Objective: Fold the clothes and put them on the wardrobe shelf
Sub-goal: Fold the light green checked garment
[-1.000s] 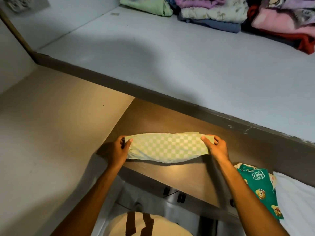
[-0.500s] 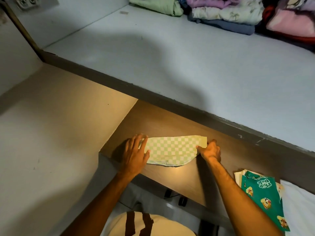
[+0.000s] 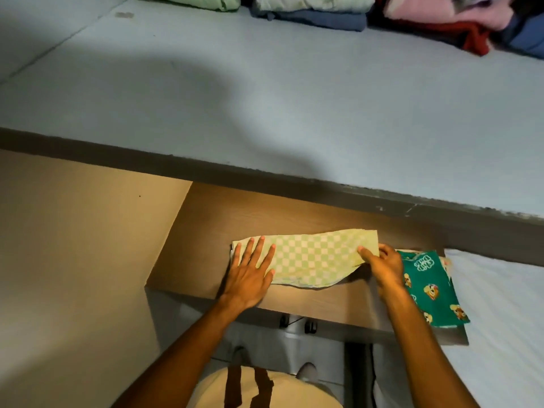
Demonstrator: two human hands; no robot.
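You're mid-fold: the checked cloth (image 3: 312, 257) lies on the wooden shelf (image 3: 206, 231). Your left hand (image 3: 250, 275) presses flat, fingers spread, at its 9 o'clock end; your right hand (image 3: 382, 266) pinches the 3 o'clock edge. Next, likely fold that edge across.

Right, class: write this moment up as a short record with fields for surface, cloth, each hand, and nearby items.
surface: wooden shelf
cloth: green checked cloth, lying on the shelf
left hand: left hand flat, fingers spread on the cloth's left end
right hand: right hand pinching the cloth's right end
nearby: green printed garment at right; folded clothes on the bed
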